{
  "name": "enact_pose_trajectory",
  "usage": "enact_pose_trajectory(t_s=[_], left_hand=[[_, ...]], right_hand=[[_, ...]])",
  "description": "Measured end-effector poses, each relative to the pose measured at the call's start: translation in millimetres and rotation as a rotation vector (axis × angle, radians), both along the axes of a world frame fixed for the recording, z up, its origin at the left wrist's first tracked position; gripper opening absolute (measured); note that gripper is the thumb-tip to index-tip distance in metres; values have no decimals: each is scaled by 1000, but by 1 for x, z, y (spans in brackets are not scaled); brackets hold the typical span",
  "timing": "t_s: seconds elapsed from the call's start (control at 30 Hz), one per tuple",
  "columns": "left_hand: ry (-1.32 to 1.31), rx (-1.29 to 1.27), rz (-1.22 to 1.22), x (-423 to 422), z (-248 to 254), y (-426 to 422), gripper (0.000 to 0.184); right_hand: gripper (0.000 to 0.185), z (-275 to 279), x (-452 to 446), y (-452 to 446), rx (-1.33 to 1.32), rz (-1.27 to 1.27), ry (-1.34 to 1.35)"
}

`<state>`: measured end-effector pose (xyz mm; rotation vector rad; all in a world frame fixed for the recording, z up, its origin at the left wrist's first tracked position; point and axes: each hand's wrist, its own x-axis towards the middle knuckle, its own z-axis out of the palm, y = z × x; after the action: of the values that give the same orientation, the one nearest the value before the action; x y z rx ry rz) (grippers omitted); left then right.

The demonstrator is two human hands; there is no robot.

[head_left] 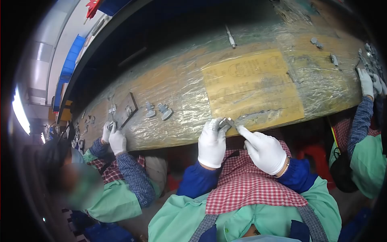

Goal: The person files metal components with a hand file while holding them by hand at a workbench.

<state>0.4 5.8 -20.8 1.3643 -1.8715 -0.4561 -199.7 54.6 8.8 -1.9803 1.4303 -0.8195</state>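
Near the table's front edge, my left hand (212, 143), in a white glove, is closed around a small grey metal part (223, 124). My right hand (264, 152), also white-gloved, has its forefinger stretched along a short flat metal piece (230, 121) that meets the part. The other right fingers are curled under, and what lies inside them is hidden. Grey dust or shavings (258, 117) lie on the yellow paper sheet (252, 80) just beyond my hands.
Two grey metal parts (164, 111) stand left on the film-covered table (181, 88). A pen-like tool (230, 38) lies farther back. More metal pieces (316, 42) are at the right. Gloved co-workers' hands work at the left (117, 140) and right (366, 82), beside a dark plate (130, 109) and piled parts.
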Motion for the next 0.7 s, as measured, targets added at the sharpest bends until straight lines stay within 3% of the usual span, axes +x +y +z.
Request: enact_pose_trajectory(t_s=[0.43,0.57,0.7], left_hand=[[-125,-39,-78,-3,3,-3,38],[-98,-24,-86,-7,4,-1,35],[-114,-17,-44,-7,6,-1,30]], right_hand=[[54,20,9,-1,17,-11,285],[48,-8,20,-36,-84,-148,215],[53,15,5,-22,-21,-142,237]])
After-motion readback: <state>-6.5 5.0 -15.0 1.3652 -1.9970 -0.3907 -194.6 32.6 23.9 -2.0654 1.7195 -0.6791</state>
